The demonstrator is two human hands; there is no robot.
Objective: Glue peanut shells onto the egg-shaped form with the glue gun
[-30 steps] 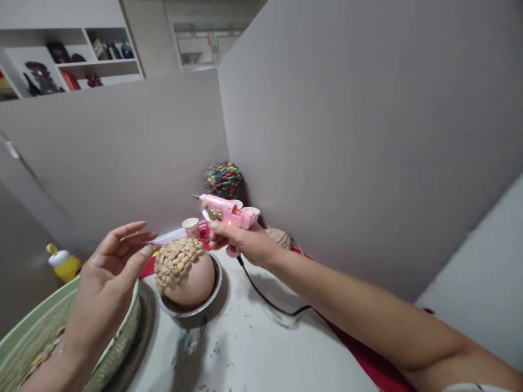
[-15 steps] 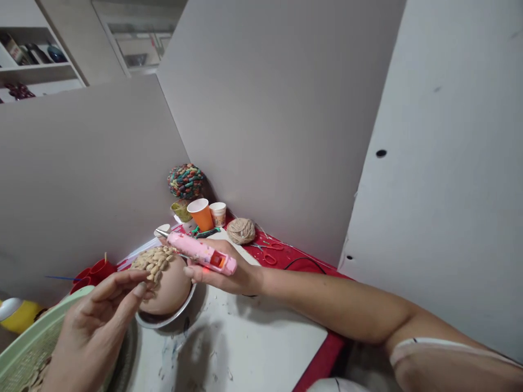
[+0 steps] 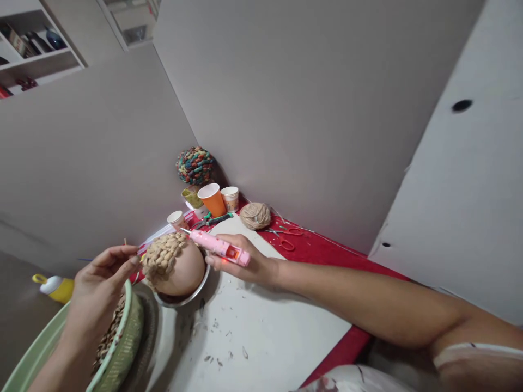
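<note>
My right hand (image 3: 249,264) grips a pink glue gun (image 3: 218,246), its metal nozzle pointing left at the top of a tan ball (image 3: 182,270). The ball sits in a metal bowl (image 3: 192,294) and its upper left is covered with glued shells (image 3: 163,255). My left hand (image 3: 102,277) hovers just left of the ball with thumb and fingertips pinched together; whatever it holds is too small to make out. Below that hand is a green basket (image 3: 122,337) with loose shells inside.
At the back corner stand a multicoloured yarn ball (image 3: 195,165), an orange cup (image 3: 211,199), two small paper cups (image 3: 230,198), a twine ball (image 3: 255,215) and red scissors (image 3: 286,239) on a red cloth (image 3: 327,250). Grey partition walls close in the white board (image 3: 253,326). A yellow bottle (image 3: 55,286) lies left.
The view swung and tilted. My right hand lowered the glue gun from upright to lying toward the ball's top. My left hand stayed pinched near the shell patch.
</note>
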